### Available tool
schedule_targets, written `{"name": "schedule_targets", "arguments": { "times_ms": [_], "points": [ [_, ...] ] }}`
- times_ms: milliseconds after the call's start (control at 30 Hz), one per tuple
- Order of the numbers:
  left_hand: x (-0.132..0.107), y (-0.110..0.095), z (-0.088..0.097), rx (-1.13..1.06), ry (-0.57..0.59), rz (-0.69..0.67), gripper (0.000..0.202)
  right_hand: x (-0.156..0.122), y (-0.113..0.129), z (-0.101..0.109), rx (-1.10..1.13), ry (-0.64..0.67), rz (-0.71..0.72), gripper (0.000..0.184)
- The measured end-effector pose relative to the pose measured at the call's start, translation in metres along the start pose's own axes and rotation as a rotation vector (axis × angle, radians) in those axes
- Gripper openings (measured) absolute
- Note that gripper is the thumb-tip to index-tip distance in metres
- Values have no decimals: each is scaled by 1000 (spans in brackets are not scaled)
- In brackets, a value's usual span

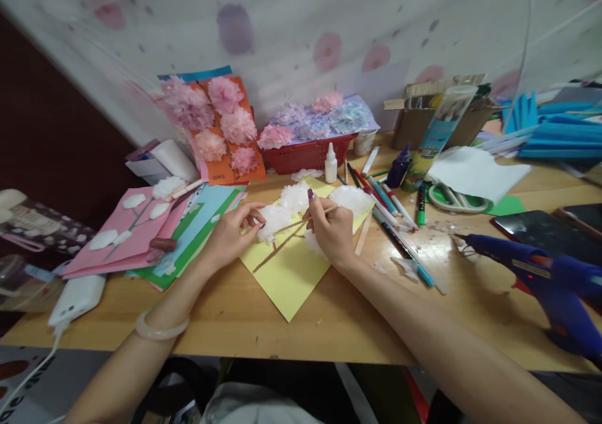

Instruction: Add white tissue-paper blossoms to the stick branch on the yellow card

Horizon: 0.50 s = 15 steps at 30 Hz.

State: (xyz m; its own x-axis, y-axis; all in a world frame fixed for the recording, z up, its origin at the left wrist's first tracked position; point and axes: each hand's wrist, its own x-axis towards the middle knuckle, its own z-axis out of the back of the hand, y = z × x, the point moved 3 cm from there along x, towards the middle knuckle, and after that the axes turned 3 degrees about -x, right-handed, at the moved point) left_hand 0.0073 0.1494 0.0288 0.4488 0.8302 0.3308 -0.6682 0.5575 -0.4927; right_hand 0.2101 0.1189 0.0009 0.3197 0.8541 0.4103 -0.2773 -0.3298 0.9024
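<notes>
Item: yellow paper sheet [286, 280], centre of frame, lying diamond-wise on the wooden table [329, 323]. It bears thin brown stems and fluffy white tissue-paper flowers [350, 198] along its upper edges. Left hand [230, 236]: fingertips pinched on the leftmost flower. Right hand [332, 229]: fingers closed round a thin wooden stick [291, 225] angled across the sheet. Blue glue gun [540, 273]: lower right of frame.
</notes>
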Motion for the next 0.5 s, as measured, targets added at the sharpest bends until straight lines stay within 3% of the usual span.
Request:
{"name": "schedule_targets", "arguments": {
  "times_ms": [333,500],
  "points": [
    [-12,21,39,154,-221,160,31,7,1,10,110,-123,-138,55],
    [-15,35,89,277,-376,324,33,6,1,11,72,-108,-161,54]
  ]
}}
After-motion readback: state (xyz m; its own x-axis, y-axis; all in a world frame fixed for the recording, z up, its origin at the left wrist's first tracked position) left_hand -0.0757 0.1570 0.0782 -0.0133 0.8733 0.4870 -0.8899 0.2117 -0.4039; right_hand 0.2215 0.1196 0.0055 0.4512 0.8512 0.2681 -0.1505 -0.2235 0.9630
